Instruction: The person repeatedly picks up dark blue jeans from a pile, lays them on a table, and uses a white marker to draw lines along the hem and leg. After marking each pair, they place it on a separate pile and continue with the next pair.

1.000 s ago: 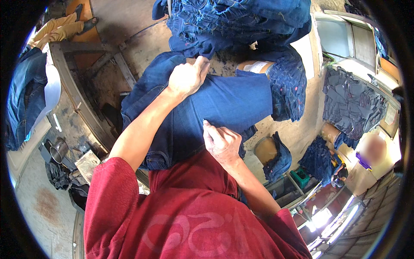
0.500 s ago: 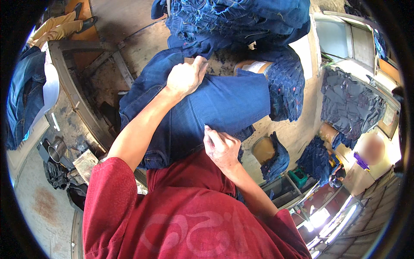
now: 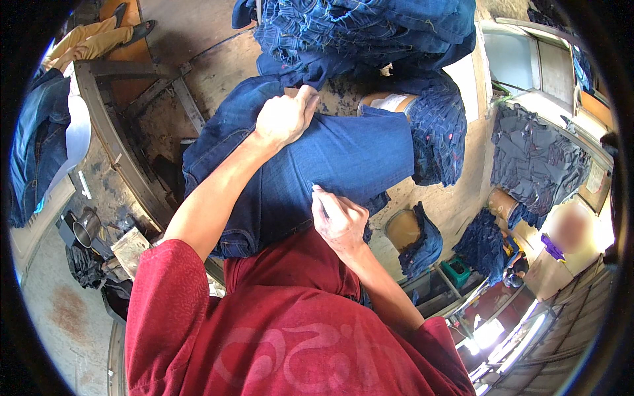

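A pair of dark blue jeans (image 3: 356, 155) lies stretched across in front of me, one leg reaching to the right and the bulk bunched on the left. My left hand (image 3: 285, 119) is closed in a fist at the far edge of the leg, gripping the denim there; a small brownish edge shows just beyond the knuckles. At the near side of the leg my right hand (image 3: 339, 221) is closed, thumb and forefinger pinched together with their tips on the cloth. Whatever lies between those fingers is too small or hidden to name.
A tall heap of jeans (image 3: 363, 33) stands ahead. To its right, denim hangs over a rounded brown form (image 3: 396, 102); another form (image 3: 404, 230) sits nearer. Dark garments (image 3: 538, 158) are piled far right. A wooden frame (image 3: 122, 145) and a metal mug (image 3: 86, 228) are left. Another person's legs (image 3: 92, 43) show upper left.
My right hand has shifted very slightly along the denim, its fingers still pinched. The left hand and the jeans stay in place.
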`<state>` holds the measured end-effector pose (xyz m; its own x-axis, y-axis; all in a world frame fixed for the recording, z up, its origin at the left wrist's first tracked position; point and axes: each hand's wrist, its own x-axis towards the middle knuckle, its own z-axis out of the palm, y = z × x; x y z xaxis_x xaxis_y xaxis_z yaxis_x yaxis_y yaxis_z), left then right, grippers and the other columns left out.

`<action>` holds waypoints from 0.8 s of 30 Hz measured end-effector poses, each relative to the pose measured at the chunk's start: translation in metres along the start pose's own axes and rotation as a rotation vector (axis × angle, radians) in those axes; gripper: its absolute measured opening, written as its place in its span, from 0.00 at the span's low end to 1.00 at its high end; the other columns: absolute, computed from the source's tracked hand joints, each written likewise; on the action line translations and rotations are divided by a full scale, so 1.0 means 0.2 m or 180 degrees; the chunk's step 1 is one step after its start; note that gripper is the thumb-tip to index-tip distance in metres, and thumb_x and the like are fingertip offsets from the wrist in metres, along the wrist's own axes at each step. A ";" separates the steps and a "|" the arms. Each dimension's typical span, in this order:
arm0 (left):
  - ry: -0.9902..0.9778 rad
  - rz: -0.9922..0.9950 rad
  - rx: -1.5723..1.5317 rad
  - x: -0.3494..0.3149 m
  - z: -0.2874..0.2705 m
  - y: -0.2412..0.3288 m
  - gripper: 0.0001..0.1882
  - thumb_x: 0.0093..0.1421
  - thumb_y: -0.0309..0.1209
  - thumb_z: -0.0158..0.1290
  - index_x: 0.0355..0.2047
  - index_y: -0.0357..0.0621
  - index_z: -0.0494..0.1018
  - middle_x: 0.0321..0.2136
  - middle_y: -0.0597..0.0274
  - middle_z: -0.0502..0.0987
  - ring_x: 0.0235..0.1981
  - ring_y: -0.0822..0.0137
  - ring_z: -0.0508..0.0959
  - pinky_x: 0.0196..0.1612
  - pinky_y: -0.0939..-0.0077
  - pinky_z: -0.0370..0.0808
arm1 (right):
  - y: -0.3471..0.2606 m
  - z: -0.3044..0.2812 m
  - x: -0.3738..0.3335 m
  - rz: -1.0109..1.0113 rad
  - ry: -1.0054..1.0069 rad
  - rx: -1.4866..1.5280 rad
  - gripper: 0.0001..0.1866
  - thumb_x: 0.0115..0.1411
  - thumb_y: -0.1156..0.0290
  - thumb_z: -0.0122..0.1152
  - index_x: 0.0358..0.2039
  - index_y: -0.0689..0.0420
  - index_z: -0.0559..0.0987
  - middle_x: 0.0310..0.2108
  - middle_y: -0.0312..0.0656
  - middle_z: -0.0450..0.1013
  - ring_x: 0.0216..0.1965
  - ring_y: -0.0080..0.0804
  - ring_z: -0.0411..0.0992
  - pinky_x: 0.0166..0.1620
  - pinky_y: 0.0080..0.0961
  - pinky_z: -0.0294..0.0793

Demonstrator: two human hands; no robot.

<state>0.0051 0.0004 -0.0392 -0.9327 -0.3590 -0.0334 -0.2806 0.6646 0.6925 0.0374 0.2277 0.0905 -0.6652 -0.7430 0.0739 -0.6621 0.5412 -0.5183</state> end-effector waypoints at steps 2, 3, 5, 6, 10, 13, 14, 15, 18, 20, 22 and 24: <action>-0.0036 -0.0017 0.0019 -0.01 0.01 -0.01 0.12 0.78 0.43 0.53 0.49 0.49 0.75 0.19 0.44 0.81 0.21 0.40 0.84 0.27 0.45 0.81 | 0.00 0.01 0.00 0.0090 -0.0330 -0.0229 0.05 0.62 0.76 0.75 0.38 0.54 0.87 0.24 0.37 0.82 0.20 0.32 0.80 0.26 0.31 0.78; -0.0049 -0.0028 0.0050 -0.02 0.02 -0.01 0.12 0.77 0.43 0.53 0.50 0.49 0.75 0.19 0.43 0.81 0.21 0.40 0.84 0.27 0.44 0.81 | 0.00 0.00 0.00 0.0071 -0.0375 -0.0286 0.05 0.62 0.76 0.75 0.39 0.54 0.87 0.25 0.38 0.83 0.21 0.33 0.81 0.27 0.31 0.79; -0.0103 -0.0067 0.0089 -0.02 0.03 -0.01 0.12 0.77 0.42 0.54 0.50 0.48 0.75 0.19 0.43 0.81 0.22 0.40 0.84 0.28 0.44 0.82 | -0.01 -0.01 0.00 0.0042 -0.0351 -0.0350 0.07 0.63 0.75 0.75 0.41 0.54 0.87 0.28 0.40 0.85 0.25 0.35 0.84 0.29 0.30 0.82; -0.0149 -0.0101 0.0093 -0.02 0.04 -0.01 0.13 0.76 0.43 0.55 0.49 0.48 0.75 0.20 0.43 0.82 0.23 0.40 0.85 0.28 0.45 0.82 | -0.02 -0.03 0.00 0.0281 -0.0511 -0.0233 0.06 0.63 0.75 0.74 0.41 0.54 0.87 0.30 0.41 0.86 0.26 0.36 0.85 0.30 0.30 0.83; -0.0323 0.0219 -0.0226 0.02 -0.08 0.03 0.15 0.71 0.43 0.62 0.46 0.45 0.76 0.31 0.47 0.85 0.33 0.44 0.87 0.38 0.50 0.83 | 0.00 -0.13 0.00 0.1131 -0.0329 0.0735 0.10 0.70 0.73 0.70 0.51 0.58 0.83 0.34 0.46 0.87 0.34 0.35 0.89 0.39 0.29 0.86; 0.0586 0.0347 0.0314 -0.07 -0.30 0.15 0.17 0.64 0.41 0.68 0.45 0.45 0.77 0.39 0.53 0.82 0.43 0.49 0.83 0.48 0.56 0.79 | 0.05 -0.18 0.02 0.1481 0.0098 0.0489 0.16 0.68 0.66 0.74 0.50 0.59 0.80 0.37 0.47 0.85 0.37 0.45 0.86 0.41 0.37 0.84; 0.0689 0.0295 0.0281 -0.17 -0.38 0.20 0.17 0.61 0.41 0.70 0.41 0.45 0.78 0.40 0.54 0.79 0.45 0.46 0.77 0.52 0.55 0.75 | 0.07 -0.17 0.03 0.1309 0.0026 0.0441 0.16 0.68 0.66 0.75 0.50 0.59 0.80 0.37 0.46 0.84 0.37 0.44 0.85 0.41 0.37 0.83; 0.0701 0.0235 0.0508 -0.29 -0.45 0.26 0.16 0.59 0.39 0.72 0.38 0.46 0.78 0.39 0.56 0.79 0.44 0.47 0.77 0.51 0.56 0.75 | 0.08 -0.16 0.03 0.1188 -0.0007 0.0399 0.17 0.67 0.65 0.76 0.50 0.58 0.80 0.37 0.46 0.83 0.37 0.43 0.84 0.42 0.38 0.83; 0.0814 0.0509 0.0469 -0.72 -0.51 0.44 0.18 0.53 0.39 0.75 0.40 0.51 0.82 0.44 0.63 0.80 0.49 0.52 0.78 0.53 0.55 0.75 | 0.12 -0.05 0.03 0.0472 0.0030 0.0303 0.18 0.61 0.59 0.79 0.46 0.53 0.83 0.35 0.40 0.81 0.37 0.42 0.80 0.43 0.38 0.79; 0.0913 0.0405 0.0567 -0.89 -0.43 0.47 0.16 0.54 0.38 0.74 0.43 0.55 0.86 0.49 0.64 0.81 0.52 0.53 0.77 0.54 0.55 0.75 | 0.14 0.02 0.02 0.0017 -0.0013 -0.0173 0.13 0.64 0.63 0.77 0.43 0.53 0.83 0.34 0.39 0.81 0.35 0.41 0.80 0.40 0.38 0.79; 0.0616 0.0011 0.0685 -0.98 -0.34 0.44 0.13 0.58 0.36 0.72 0.42 0.52 0.85 0.48 0.64 0.80 0.52 0.54 0.77 0.54 0.55 0.74 | 0.17 0.06 0.02 -0.0260 0.0021 -0.0450 0.10 0.66 0.63 0.74 0.41 0.52 0.83 0.33 0.38 0.81 0.35 0.40 0.80 0.38 0.38 0.80; 0.0665 0.0125 0.0820 -1.01 -0.28 0.39 0.11 0.59 0.35 0.70 0.41 0.50 0.84 0.47 0.63 0.79 0.52 0.54 0.77 0.54 0.56 0.73 | 0.22 0.05 0.02 -0.0386 0.0070 -0.0654 0.09 0.67 0.61 0.72 0.39 0.50 0.82 0.31 0.36 0.80 0.34 0.39 0.80 0.37 0.38 0.80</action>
<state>0.1831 0.0884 0.0620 -0.8848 -0.4388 0.1567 -0.3183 0.8148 0.4846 0.0098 0.2439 0.0589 -0.5825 -0.7999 0.1448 -0.7924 0.5190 -0.3205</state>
